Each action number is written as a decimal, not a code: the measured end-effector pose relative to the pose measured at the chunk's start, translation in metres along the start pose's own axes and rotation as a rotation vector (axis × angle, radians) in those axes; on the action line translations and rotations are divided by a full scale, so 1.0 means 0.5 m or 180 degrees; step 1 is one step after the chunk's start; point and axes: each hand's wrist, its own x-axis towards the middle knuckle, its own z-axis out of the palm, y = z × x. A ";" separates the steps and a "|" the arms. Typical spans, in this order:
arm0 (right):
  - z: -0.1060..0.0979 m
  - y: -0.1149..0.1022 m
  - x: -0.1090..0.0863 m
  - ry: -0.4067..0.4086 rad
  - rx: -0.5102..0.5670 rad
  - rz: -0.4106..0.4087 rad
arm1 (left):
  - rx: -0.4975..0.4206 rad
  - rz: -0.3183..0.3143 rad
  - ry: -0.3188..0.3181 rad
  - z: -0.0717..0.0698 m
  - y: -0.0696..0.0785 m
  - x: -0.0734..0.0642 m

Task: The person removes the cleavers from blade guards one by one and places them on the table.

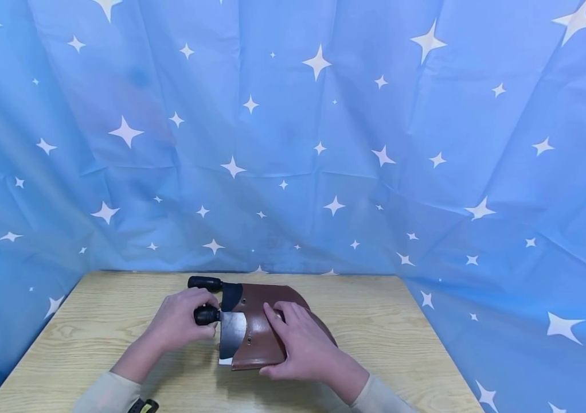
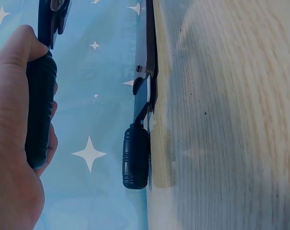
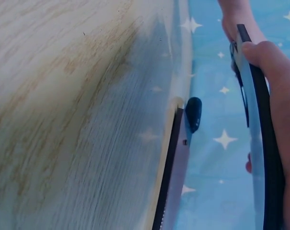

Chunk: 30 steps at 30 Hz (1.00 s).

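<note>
My left hand grips a black ribbed handle with the fingers curled round it. From this handle a broad metal blade runs into a brown leather-like sheath, which hides the rest of it. With thumb and fingers on opposite faces, my right hand holds that sheath, raised above the table. Behind it lies a second black-handled tool in a similar brown sheath. Its handle points left, and the held sheath partly covers it in the head view.
The light wood-grain table carries both tools' shadows and reflections. A blue curtain printed with white stars hangs behind the table and along its sides. A black strap shows near the left sleeve.
</note>
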 end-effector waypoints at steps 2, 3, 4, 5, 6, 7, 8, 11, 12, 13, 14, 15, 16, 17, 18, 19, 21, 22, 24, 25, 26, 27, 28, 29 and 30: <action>0.000 0.000 0.000 0.0001 -0.0004 0.0006 | 0.0007 -0.0001 0.0008 0.000 0.000 0.000; 0.000 0.000 -0.001 -0.0001 -0.0007 0.0010 | 0.0009 -0.0004 0.0011 0.000 0.001 0.000; 0.000 0.000 0.000 -0.0010 -0.0009 0.0017 | 0.0015 -0.0007 0.0011 0.000 0.001 0.000; 0.000 0.000 0.000 -0.0012 -0.0009 0.0022 | 0.0019 -0.0013 0.0009 0.000 0.001 0.000; -0.001 0.000 0.000 -0.0017 -0.0010 0.0026 | 0.0022 -0.0019 0.0007 0.000 0.001 0.000; -0.001 0.000 0.000 -0.0018 -0.0012 0.0028 | 0.0025 -0.0025 0.0002 0.001 0.001 0.000; -0.001 0.000 0.000 -0.0022 -0.0012 0.0029 | 0.0030 -0.0030 -0.0002 0.001 0.001 0.000; -0.002 0.000 0.000 -0.0035 -0.0005 0.0037 | 0.0036 -0.0043 -0.0014 0.002 0.000 0.000; -0.002 0.000 0.000 -0.0038 -0.0002 0.0043 | 0.0042 -0.0046 -0.0016 0.003 0.000 0.001; -0.002 0.000 0.000 -0.0040 -0.0002 0.0047 | 0.0046 -0.0051 -0.0015 0.003 0.000 0.001; -0.003 0.000 0.000 -0.0041 -0.0002 0.0054 | 0.0053 -0.0056 -0.0011 0.004 0.000 0.001; -0.003 0.001 0.000 -0.0040 -0.0004 0.0061 | 0.0058 -0.0058 -0.0002 0.004 0.000 0.002; -0.003 0.001 0.000 -0.0039 -0.0006 0.0064 | 0.0064 -0.0059 0.0012 0.005 0.000 0.002; -0.003 0.002 0.000 -0.0029 -0.0009 0.0066 | 0.0068 -0.0054 0.0029 0.005 0.000 0.002; -0.003 0.003 0.000 -0.0021 -0.0013 0.0066 | 0.0078 -0.0046 0.0047 0.006 0.000 0.003; -0.003 0.004 0.000 -0.0015 -0.0013 0.0064 | 0.0083 -0.0038 0.0069 0.007 0.000 0.003; -0.001 0.005 -0.001 -0.0003 -0.0011 0.0063 | 0.0095 -0.0017 0.0113 0.009 0.001 0.003; -0.001 0.006 -0.001 0.0000 -0.0004 0.0062 | 0.0101 -0.0006 0.0131 0.010 0.002 0.003; 0.000 0.008 -0.003 -0.0009 0.0012 0.0075 | 0.0109 0.0010 0.0148 0.012 0.003 0.004; 0.000 0.010 -0.004 -0.0019 0.0033 0.0079 | 0.0101 0.0017 0.0143 0.012 0.003 0.004; 0.000 0.011 -0.005 -0.0033 0.0049 0.0087 | 0.0098 0.0024 0.0130 0.012 0.003 0.004; -0.001 0.013 -0.006 -0.0047 0.0074 0.0102 | 0.0096 0.0028 0.0115 0.011 0.003 0.004; -0.001 0.016 -0.008 -0.0064 0.0103 0.0121 | 0.0079 0.0024 0.0097 0.009 0.002 0.004; -0.002 0.019 -0.010 -0.0087 0.0121 0.0134 | 0.0066 0.0028 0.0082 0.007 0.000 0.003; -0.002 0.023 -0.013 -0.0103 0.0144 0.0142 | 0.0061 0.0035 0.0068 0.003 -0.002 0.002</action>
